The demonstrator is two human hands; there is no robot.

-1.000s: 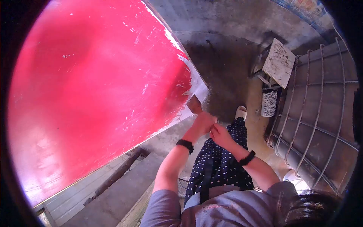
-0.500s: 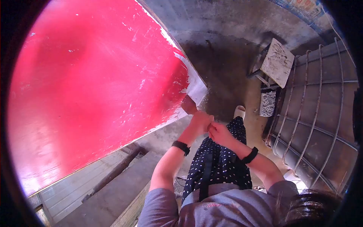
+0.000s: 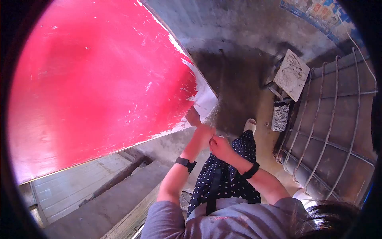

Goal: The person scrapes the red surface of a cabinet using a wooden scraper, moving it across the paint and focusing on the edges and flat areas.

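Observation:
A large red board with chipped white edges (image 3: 103, 87) fills the upper left. My left hand (image 3: 203, 134) is closed around a brownish, flat-bladed tool (image 3: 193, 116), whose blade lies at the board's near right corner. Right beside it, my right hand (image 3: 221, 147) is closed, its fingertips pinched against my left hand. Whatever those fingertips hold is too small and hidden to make out. Each wrist wears a black band.
A small stool with a stained top (image 3: 292, 75) stands at the right, beside a speckled block (image 3: 280, 118). Metal bars (image 3: 335, 119) cross a brown surface at far right. A dark beam (image 3: 117, 178) lies below the board. My foot (image 3: 250, 125) shows on the floor.
Both hands and the tool have shifted slightly left and down in view, still together. The stool and bars sit a little lower in view as the camera has moved.

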